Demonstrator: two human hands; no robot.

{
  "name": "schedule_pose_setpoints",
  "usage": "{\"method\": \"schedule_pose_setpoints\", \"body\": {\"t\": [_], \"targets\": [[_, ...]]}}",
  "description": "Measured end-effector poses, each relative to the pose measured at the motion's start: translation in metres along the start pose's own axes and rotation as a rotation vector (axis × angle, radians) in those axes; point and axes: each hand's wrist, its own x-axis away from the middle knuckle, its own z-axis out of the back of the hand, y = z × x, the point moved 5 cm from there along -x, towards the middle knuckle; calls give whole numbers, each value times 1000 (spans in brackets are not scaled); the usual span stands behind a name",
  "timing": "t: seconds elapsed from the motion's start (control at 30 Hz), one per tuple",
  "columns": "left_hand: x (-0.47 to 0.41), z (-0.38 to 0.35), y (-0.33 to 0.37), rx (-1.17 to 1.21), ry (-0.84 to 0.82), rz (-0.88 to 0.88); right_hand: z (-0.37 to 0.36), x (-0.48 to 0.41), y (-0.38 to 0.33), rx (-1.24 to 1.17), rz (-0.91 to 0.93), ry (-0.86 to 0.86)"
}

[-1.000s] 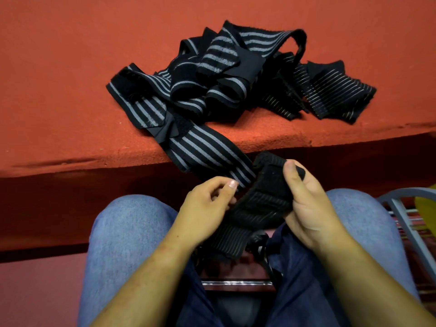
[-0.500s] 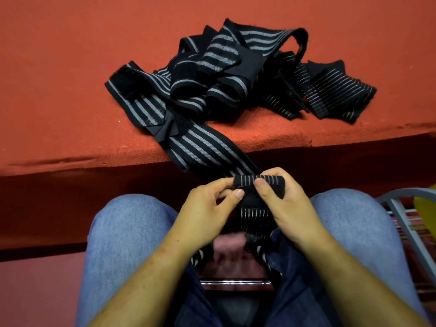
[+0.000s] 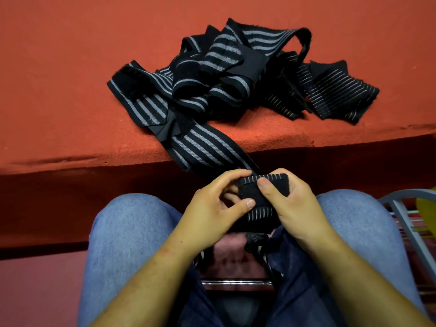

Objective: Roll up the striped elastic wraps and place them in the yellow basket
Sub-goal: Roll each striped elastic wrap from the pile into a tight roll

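Observation:
A tangled pile of black elastic wraps with grey stripes (image 3: 226,74) lies on the red surface. Over my lap I hold a thin-striped black wrap (image 3: 262,204) that is partly rolled at its top end. My left hand (image 3: 212,208) pinches its left side with thumb and fingers. My right hand (image 3: 295,204) grips the roll from the right, thumb on top. The wrap's loose tail hangs down between my knees. A broad-striped wrap (image 3: 207,149) trails from the pile over the edge toward my hands. A sliver of something yellow (image 3: 427,206), maybe the basket, shows at the right edge.
The red surface (image 3: 70,90) ends in a front edge just beyond my knees. A grey metal frame (image 3: 405,220) stands at my right. My legs in blue jeans fill the lower view, with a chrome bar (image 3: 236,282) between them.
The loose wrap end bunched in my hands has been folded over into a small roll. Both hands have closed in on it, and the roll has grown a little.

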Motion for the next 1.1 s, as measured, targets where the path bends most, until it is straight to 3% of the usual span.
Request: {"method": "schedule_pose_setpoints", "body": {"t": [0.17,0.53,1.1], "targets": [[0,6,1,1,44,8,-4,1,3,-45,-72,-10],[0,2,0,108,19,23,0,1,-3,-118,-32,13],[-1,7,-3,-53,43,40,-5,3,-1,-65,-32,-80]]}}
